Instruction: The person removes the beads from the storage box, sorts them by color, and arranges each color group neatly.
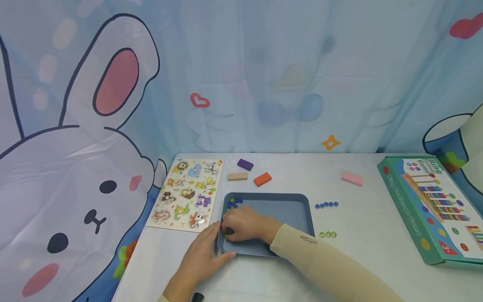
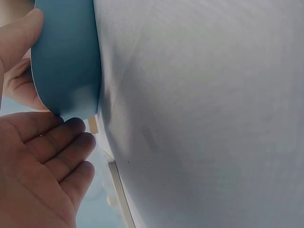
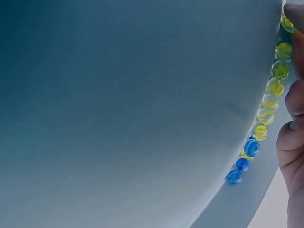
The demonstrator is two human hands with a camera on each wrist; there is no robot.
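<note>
A grey-blue tray [image 1: 290, 209] lies on the table with blue marbles [image 1: 235, 201] and yellow-green marbles gathered along its left wall. Inside it, at that left side, my right hand [image 1: 243, 224] curls down over the marbles. The right wrist view shows its thumb and a finger pinching a yellow marble [image 3: 288, 23] at the end of a row that runs along the wall. My left hand [image 1: 201, 253] rests against the tray's near left corner. Its fingers [image 2: 71, 147] lie relaxed along the outside, and the thumb is spread toward the front rim.
Right of the tray stand a row of blue marbles [image 1: 326, 205] and three yellow-green marbles [image 1: 328, 234]. An animal puzzle board [image 1: 186, 195] lies left. Behind are purple [image 1: 245, 164], tan [image 1: 237, 177] and orange blocks [image 1: 262, 179]; a pink block [image 1: 352, 178] and game box [image 1: 434, 209] are right.
</note>
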